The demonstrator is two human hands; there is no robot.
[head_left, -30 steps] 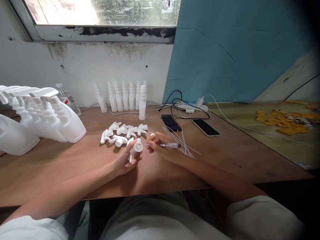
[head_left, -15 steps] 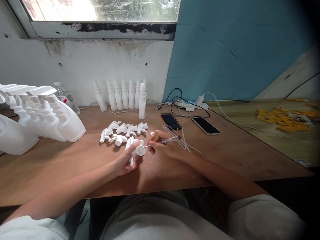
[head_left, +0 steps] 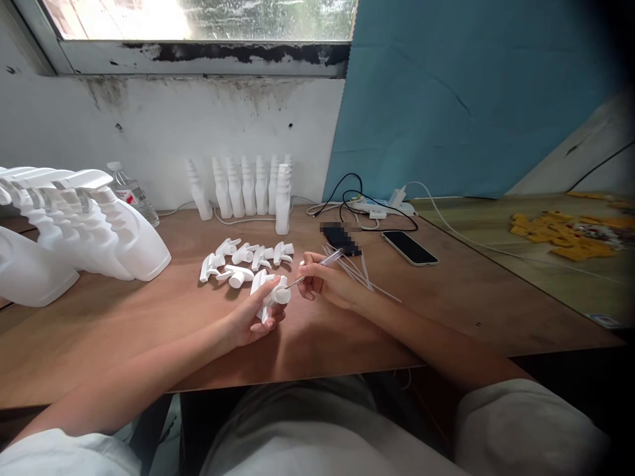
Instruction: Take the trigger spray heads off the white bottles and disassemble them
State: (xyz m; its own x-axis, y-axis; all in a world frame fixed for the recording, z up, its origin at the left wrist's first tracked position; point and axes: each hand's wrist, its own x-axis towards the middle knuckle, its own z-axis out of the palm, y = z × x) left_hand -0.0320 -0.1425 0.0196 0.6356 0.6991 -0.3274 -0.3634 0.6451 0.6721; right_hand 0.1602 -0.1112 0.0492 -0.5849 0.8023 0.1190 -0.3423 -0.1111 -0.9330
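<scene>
Our left hand (head_left: 253, 322) holds a white trigger spray head (head_left: 272, 296), thumb and fingers wrapped round its body, above the brown tabletop (head_left: 337, 347). Right of this head, our right hand (head_left: 321, 281) pinches a metal-shafted tool (head_left: 332, 258) with a clear handle, its tip at the head's round collar; we cannot tell if it touches. Beyond the head, leftward, lie loose trigger heads (head_left: 239, 276); rightward, thin white tubes (head_left: 385, 293), then a smartphone (head_left: 409, 248). Far left of it we see large white bottles (head_left: 136, 241); farthest behind it, slim white bottles (head_left: 248, 192).
</scene>
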